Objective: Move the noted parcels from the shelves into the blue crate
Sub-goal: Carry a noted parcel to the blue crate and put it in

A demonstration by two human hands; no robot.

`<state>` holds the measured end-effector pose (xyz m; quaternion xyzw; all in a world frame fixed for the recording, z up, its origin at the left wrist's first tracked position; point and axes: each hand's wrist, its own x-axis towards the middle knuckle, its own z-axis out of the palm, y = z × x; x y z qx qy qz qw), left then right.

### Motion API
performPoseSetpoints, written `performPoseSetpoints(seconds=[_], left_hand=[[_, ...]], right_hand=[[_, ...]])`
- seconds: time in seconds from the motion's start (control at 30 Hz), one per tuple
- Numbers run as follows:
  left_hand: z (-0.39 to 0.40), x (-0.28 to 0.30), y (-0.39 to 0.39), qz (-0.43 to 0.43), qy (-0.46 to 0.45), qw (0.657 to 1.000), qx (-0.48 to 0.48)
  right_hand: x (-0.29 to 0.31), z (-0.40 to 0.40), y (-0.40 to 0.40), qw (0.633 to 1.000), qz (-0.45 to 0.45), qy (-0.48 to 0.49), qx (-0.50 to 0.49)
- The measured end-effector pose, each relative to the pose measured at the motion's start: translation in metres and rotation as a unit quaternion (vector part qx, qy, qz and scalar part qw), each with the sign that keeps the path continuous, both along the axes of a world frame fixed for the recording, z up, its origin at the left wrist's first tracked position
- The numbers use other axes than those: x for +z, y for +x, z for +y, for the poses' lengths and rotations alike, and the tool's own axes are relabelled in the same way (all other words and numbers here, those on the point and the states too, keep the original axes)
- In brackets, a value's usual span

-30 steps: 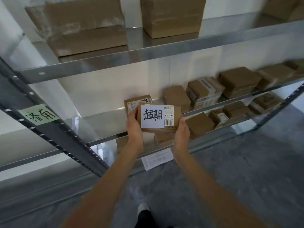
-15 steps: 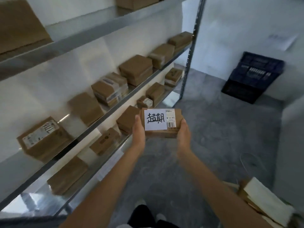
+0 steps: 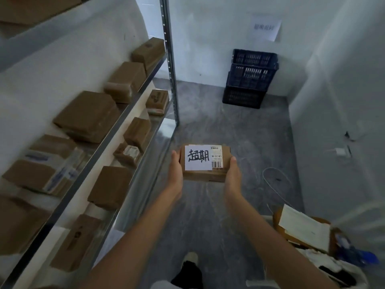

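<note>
Centrally: parcel (image 3: 205, 163), white handwritten note on top, clasped between left hand (image 3: 176, 172) and right hand (image 3: 233, 174), above the floor. Crate (image 3: 250, 78): blue, at 1 o'clock, against wall. Shelves (image 3: 116, 130) at 9 o'clock, boxes aboard.

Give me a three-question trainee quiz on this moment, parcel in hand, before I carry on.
1. True or false: the noted parcel is held between the left hand and the right hand.
2. Where are the blue crates? A) on a shelf B) stacked on the floor against the far wall C) beside the person's foot
3. Fill in: the parcel's handwritten white note faces ____.

Key: 1 true. 2 B. 3 up, towards the camera.
</note>
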<state>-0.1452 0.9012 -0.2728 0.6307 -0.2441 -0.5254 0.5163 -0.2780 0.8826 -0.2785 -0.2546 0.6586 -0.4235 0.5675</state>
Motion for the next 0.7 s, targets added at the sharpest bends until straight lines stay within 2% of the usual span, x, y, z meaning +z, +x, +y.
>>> performPoseSetpoints(seconds=[0.37,0.7], left_hand=[[-0.159,-0.026,-0.044,0.005,0.024,0.993,-0.111],[-0.315,-0.037,-0.103,0.003,0.031,0.994,-0.102]], right_hand=[[-0.008,-0.125,-0.049,0.995,-0.025,0.010,-0.091],[-0.032,-0.282,-0.108,0.996,-0.033,0.023,-0.077]])
